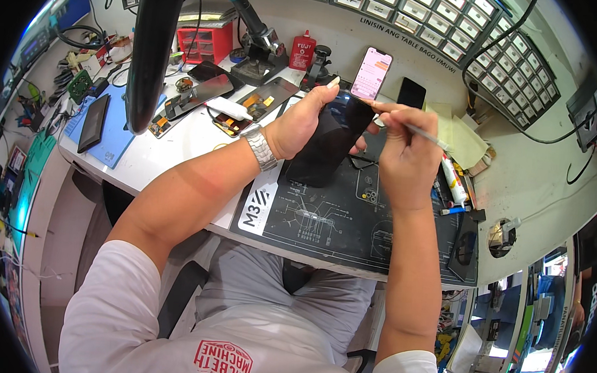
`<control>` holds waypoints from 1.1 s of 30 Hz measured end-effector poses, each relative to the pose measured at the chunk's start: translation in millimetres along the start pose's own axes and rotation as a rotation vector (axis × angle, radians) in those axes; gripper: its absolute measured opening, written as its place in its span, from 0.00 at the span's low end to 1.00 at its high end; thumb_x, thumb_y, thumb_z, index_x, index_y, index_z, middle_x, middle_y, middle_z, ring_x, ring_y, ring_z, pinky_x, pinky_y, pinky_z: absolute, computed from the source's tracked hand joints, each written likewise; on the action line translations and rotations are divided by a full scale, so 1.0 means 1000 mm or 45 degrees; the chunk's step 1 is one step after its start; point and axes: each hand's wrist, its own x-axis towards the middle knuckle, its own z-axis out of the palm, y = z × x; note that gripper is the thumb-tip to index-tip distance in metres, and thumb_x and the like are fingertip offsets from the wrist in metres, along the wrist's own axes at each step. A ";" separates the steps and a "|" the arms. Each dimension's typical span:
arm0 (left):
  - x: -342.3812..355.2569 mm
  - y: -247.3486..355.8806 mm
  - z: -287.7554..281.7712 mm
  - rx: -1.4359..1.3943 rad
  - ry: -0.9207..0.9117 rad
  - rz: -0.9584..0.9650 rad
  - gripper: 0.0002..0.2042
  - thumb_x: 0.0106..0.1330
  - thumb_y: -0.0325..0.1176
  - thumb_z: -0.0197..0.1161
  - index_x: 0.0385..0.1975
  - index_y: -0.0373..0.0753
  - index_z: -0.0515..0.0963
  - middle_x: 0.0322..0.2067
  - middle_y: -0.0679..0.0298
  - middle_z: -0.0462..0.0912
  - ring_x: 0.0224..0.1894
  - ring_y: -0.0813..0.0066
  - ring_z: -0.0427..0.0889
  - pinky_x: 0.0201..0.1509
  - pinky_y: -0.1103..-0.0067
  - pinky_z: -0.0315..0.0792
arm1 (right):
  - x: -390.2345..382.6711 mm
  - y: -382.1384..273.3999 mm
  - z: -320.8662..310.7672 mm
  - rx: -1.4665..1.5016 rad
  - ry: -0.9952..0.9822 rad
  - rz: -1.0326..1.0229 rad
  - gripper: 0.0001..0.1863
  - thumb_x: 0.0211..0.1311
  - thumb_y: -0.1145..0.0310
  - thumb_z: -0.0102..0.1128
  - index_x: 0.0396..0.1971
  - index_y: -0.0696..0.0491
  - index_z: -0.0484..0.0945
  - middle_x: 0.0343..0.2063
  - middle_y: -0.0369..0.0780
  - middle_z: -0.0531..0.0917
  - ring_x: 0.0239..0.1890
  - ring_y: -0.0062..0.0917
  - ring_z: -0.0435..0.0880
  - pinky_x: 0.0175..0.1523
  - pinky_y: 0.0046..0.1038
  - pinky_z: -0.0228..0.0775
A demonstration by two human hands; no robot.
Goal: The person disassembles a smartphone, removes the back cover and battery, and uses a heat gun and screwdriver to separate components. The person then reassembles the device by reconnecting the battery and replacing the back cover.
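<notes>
Keep the left hand [300, 122] clamped around the dark phone [328, 144], tilted up just above the black work mat [351, 219], and steady the thin tool [419, 132] pinched in the right hand [405, 151] against the upper edge, pressing lightly.

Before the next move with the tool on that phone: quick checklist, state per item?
1. Left hand gripping the black phone: ok, fingers wrap its upper edge.
2. Right hand holding the thin metal tool: ok, pinched between the fingertips.
3. Tool tip seated on the phone's edge: cannot tell, fingers hide it.
4. Phone supported over the dark work mat: ok, lower end is at the mat.
5. Lit phone propped behind: ok, apart from both hands.
6. Glue tube beside the right hand: ok, lying off to the side.
</notes>
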 end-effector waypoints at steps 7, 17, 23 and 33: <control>-0.001 0.000 0.002 0.081 -0.023 0.024 0.34 0.87 0.53 0.33 0.69 0.27 0.74 0.54 0.45 0.88 0.46 0.58 0.91 0.57 0.65 0.85 | 0.038 -0.019 -0.014 0.142 -0.095 0.401 0.04 0.80 0.79 0.60 0.45 0.58 0.74 0.37 0.45 0.91 0.37 0.24 0.91 0.43 0.30 0.85; -0.003 -0.002 -0.002 0.208 -0.094 -0.001 0.42 0.85 0.64 0.36 0.72 0.27 0.74 0.58 0.44 0.87 0.50 0.57 0.91 0.62 0.63 0.83 | 0.057 -0.035 -0.026 0.163 -0.202 0.618 0.03 0.79 0.78 0.60 0.44 0.58 0.75 0.37 0.42 0.90 0.39 0.25 0.91 0.47 0.29 0.87; -0.005 0.001 0.000 0.241 -0.124 0.016 0.45 0.84 0.68 0.37 0.71 0.25 0.74 0.58 0.43 0.87 0.50 0.56 0.91 0.62 0.63 0.83 | 0.073 -0.043 -0.032 0.110 -0.347 0.757 0.04 0.81 0.75 0.61 0.47 0.58 0.77 0.35 0.40 0.88 0.37 0.21 0.89 0.46 0.27 0.86; -0.009 0.006 0.014 0.267 -0.195 0.054 0.39 0.85 0.62 0.42 0.68 0.25 0.75 0.52 0.42 0.89 0.47 0.54 0.92 0.58 0.63 0.86 | 0.086 -0.027 -0.050 0.218 -0.550 1.073 0.08 0.83 0.65 0.62 0.48 0.53 0.76 0.37 0.39 0.88 0.37 0.19 0.88 0.43 0.24 0.84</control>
